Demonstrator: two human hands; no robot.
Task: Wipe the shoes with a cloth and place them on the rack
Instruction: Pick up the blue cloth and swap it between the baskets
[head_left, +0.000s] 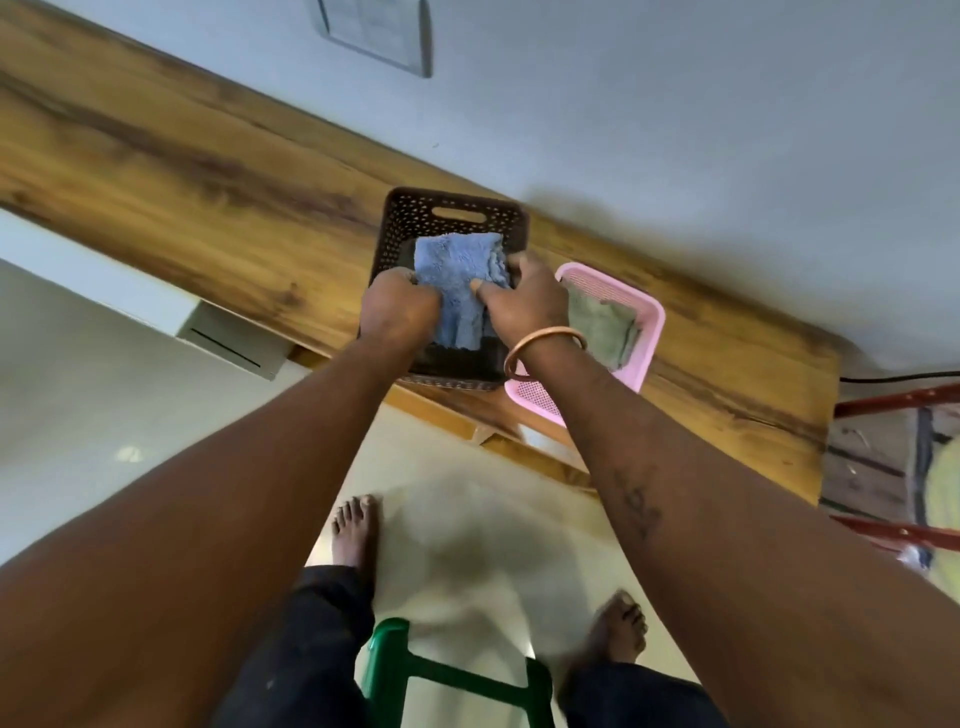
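Nearest, well below the brown basket (457, 200): a green stool (405, 670) and bare feet (356, 535) on pale floor.

At the basket itself, gripping the blue cloth (457, 275) with both hands. Left hand (397, 306) curled round its left edge. Right hand (524, 299), copper bangle (545, 343) at the wrist, pinching its right side between thumb and fingers. Cloth lying inside the basket, draped toward the near wall.

Judged as the opening step: fetching the cloth, no wiping yet. No shoes in view. Next, probably: lifting the cloth clear of the basket rim, then finding the shoes.

Just beside the basket's right side, a pink basket (535, 397) with a green cloth (602, 325) in it. Under both, a wooden top (208, 171). Far right of the basket, red metal framing (893, 397), possibly the rack. Beyond the basket, on the wall, a switch plate (374, 31).

No brand, label or writing legible anywhere.
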